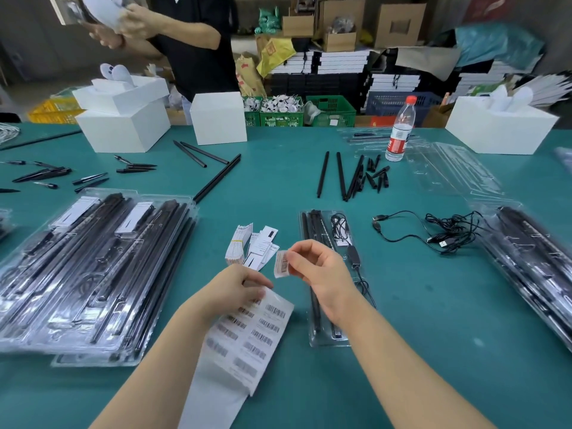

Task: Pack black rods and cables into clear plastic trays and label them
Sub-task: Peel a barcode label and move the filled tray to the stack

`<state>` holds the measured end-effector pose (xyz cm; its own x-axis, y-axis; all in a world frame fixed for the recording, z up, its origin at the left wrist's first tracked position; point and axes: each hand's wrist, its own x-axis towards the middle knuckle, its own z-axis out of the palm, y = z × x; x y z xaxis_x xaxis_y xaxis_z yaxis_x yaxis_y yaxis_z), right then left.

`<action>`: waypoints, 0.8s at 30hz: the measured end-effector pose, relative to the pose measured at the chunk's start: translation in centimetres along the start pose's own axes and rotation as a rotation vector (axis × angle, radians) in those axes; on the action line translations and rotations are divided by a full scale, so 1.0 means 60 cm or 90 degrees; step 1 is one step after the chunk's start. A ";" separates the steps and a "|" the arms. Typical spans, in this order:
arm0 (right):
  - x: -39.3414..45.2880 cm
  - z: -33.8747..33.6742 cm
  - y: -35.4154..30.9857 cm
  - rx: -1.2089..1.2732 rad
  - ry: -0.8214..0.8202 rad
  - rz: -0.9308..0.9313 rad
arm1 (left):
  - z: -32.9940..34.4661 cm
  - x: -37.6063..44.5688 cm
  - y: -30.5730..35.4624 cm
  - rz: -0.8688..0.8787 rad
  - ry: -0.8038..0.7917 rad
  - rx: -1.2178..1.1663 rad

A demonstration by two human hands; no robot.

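My right hand (318, 267) pinches a small barcode label (281, 264), lifted just above the green table. My left hand (240, 289) rests on the top of a white sheet of barcode labels (247, 335) and holds it down. A narrow clear tray (328, 280) packed with black rods and a black cable lies directly right of my right hand. Stacks of filled clear trays (93, 267) sit at the left, and more filled trays (532, 267) at the right. Loose black rods (340, 176) and a tangle of black cables (445, 230) lie beyond.
Small paper cards (253, 246) lie behind my hands. A water bottle (399, 131), empty clear trays (455, 171) and white boxes (218, 119) stand at the back. Black spikes (46, 174) are scattered far left. A person in black stands across the table.
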<state>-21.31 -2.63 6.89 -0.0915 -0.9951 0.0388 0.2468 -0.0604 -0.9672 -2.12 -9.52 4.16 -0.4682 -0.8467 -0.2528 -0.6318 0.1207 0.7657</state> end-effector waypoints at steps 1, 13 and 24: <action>0.002 0.000 -0.005 0.015 0.001 0.002 | 0.001 0.000 -0.002 -0.010 0.010 0.015; -0.004 -0.028 -0.021 -0.264 -0.028 0.018 | -0.004 -0.010 0.056 0.131 0.201 -0.094; -0.033 -0.059 -0.014 -0.354 -0.050 -0.023 | 0.046 -0.003 0.091 0.149 0.136 -0.145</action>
<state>-24.73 -0.30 6.73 -0.0134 -0.9972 0.0730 -0.3024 -0.0656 -0.9509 -7.21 -7.29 6.78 -0.4297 -0.9013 0.0550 -0.3582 0.2261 0.9059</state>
